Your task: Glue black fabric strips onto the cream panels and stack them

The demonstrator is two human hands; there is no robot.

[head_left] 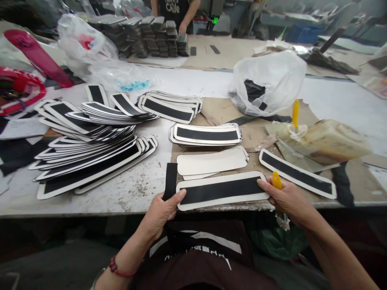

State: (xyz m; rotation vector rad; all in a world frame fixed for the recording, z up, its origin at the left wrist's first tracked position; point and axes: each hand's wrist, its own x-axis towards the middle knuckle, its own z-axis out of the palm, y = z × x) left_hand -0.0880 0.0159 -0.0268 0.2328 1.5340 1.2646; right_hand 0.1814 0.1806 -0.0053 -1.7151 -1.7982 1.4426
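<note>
Head view. Both hands are closed on one white panel [223, 190] with a black band down its middle. Panel is at the near edge of the worktop [165, 151], long side running left to right, right end slightly farther than the left. Left hand [163, 213] pinches the left end, thumb on the upper face; the same hand also holds a loose black strip [171, 177], standing up beside that end. Right hand [287, 197] grips the right end, thumb on top, and also holds a yellow-handled brush [277, 181], its tip pointing down and coated in pale matter.

Just beyond the panel: a few plain white blanks [211, 163], overlapping. Farther: a short stack [208, 135] of banded panels, then another, fanned stack [169, 110] to its far left. At left, a large spread pile [90, 165] of the same pieces. At right, a single banded panel [298, 174] lies aslant, near the right hand.

Far right: a stained container [335, 139] with a second yellow handle [295, 114] upright at its left end. Left of that and farther, a white plastic bag [272, 76] with black pieces inside.

Background: a co-worker [175, 12] stands behind tall grey stacks [151, 36].
</note>
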